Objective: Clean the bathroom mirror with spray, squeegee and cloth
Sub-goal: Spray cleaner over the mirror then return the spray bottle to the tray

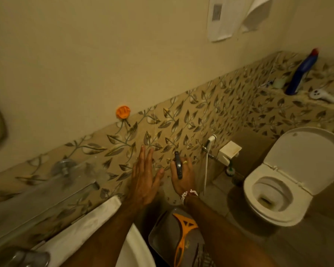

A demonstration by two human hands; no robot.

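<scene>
Left hand (145, 180) flat, fingers spread wide; right hand (182, 175) around a dark handle (178, 165), perhaps the sprayer's.

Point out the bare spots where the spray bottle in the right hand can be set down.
Free: the glass shelf above the white cloth, and the tiled ledge left of the blue bottle. Crowded: the ledge's right end, with a white sprayer head, and below the right hand, where the orange squeegee lies.
</scene>
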